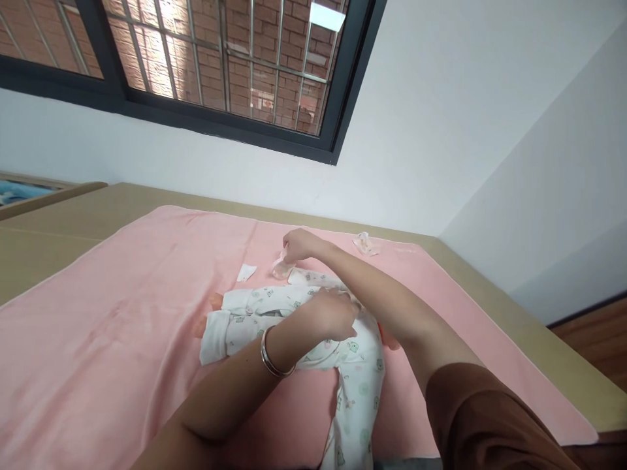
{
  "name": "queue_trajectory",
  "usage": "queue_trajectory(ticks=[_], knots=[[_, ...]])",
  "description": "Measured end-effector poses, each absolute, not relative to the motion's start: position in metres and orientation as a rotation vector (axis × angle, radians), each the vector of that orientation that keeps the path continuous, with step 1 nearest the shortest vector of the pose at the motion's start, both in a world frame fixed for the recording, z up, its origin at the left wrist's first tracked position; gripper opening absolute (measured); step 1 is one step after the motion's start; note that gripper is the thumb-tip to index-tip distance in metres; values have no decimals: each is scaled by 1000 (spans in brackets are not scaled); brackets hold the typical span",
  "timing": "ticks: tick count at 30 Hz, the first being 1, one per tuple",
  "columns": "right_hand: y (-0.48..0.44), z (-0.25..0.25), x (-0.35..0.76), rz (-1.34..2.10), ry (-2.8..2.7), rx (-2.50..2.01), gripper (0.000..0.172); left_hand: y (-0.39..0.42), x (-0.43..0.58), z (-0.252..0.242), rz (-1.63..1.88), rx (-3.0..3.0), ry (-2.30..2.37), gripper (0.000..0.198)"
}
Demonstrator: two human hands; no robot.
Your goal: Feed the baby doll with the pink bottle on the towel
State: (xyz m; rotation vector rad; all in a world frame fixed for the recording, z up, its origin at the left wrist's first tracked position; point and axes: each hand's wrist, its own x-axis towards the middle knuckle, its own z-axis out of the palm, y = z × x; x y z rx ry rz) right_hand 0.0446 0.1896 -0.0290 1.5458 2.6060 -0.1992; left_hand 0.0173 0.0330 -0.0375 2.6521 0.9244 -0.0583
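Observation:
A baby doll in white clothes with small green prints (360, 365) lies on a pink mat (122, 313), its feet to the left and its head mostly behind my right arm. My left hand (333, 314), with a silver bangle at the wrist, lies over the doll's chest, thumb apart from the fingers; the fingertips are partly hidden. Beyond the doll, my right hand (301, 243) is closed in a pinch on a translucent crumpled wrapper (282, 267), close to the cuff of the doll's far sleeve (313, 279).
A small white piece (245, 272) lies on the mat left of my right hand. Another crumpled clear wrapper (365, 244) sits near the mat's back edge. The tan tabletop (147, 194) meets a white wall (401, 150) under a barred window (220, 59).

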Motion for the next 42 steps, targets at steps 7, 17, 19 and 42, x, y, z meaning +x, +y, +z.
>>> queue_trajectory(ticks=[7,17,19,42], knots=[[177,-3,158,-468,2431,2180,45,33,11,-37,-150,2738,899,43],[129,-40,299,-599,2003,2613,34,31,12,-36,-206,2837,856,43],[128,-42,302,-661,2007,2572,36,30,13,-38,-208,2844,864,45],[129,-43,283,-784,2133,2461,74,28,15,-43,-194,2859,897,51]])
